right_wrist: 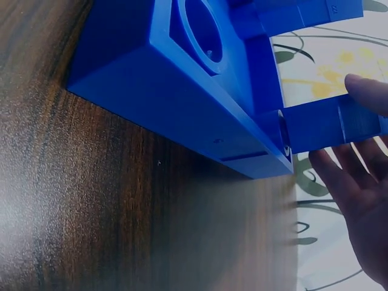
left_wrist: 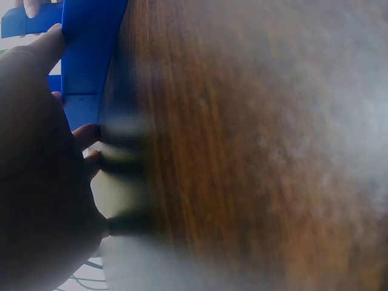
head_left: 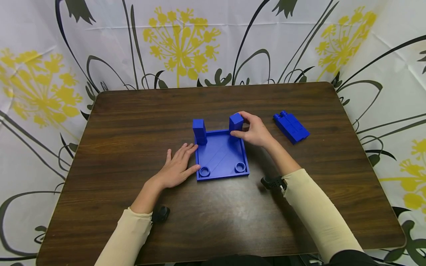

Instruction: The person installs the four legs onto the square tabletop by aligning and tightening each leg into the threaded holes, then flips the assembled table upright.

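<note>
A shallow blue square tray (head_left: 221,157) with raised edges lies on the table, round sockets showing in its two near corners. One blue square post (head_left: 199,131) stands upright at its far left corner. At the far right corner my right hand (head_left: 254,129) grips a second blue post (head_left: 236,122) between thumb and fingers; the right wrist view shows this post (right_wrist: 315,125) standing at the tray's corner. My left hand (head_left: 178,168) rests flat with fingers spread against the tray's left side, its fingertips touching the edge.
Two more blue posts (head_left: 291,126) lie side by side on the brown table (head_left: 139,111), right of the tray, with round pegs at their far ends. A white cloth with yellow and grey plants (head_left: 179,40) hangs behind the table.
</note>
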Demonstrator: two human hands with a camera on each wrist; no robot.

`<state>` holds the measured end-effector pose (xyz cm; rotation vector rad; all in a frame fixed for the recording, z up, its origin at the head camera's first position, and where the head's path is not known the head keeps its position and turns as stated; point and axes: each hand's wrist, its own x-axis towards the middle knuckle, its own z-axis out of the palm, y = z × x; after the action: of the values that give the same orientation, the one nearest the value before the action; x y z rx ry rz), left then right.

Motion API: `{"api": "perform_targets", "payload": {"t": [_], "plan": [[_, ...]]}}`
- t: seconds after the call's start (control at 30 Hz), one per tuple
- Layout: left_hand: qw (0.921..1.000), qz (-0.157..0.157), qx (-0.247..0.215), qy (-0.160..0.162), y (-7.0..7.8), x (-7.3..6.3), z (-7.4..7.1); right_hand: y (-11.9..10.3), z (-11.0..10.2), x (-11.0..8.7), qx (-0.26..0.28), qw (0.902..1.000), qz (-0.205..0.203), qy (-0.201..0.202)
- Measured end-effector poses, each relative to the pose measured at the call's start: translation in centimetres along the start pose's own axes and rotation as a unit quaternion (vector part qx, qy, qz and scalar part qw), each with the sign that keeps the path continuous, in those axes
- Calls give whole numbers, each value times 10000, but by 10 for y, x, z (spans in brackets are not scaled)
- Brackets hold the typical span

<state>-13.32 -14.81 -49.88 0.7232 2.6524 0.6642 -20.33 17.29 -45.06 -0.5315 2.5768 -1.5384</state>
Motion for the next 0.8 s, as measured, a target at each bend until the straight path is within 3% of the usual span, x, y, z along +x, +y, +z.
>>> {"api": "perform_targets", "payload": {"t": [0.27,0.8], "plan": [[9999,89,-33,79,-2,1,1,-1,2,1,-268,9993,31,265],[10000,-44,42,-63,-3,2,2,1,9,4,-614,9942,174,863]]}}
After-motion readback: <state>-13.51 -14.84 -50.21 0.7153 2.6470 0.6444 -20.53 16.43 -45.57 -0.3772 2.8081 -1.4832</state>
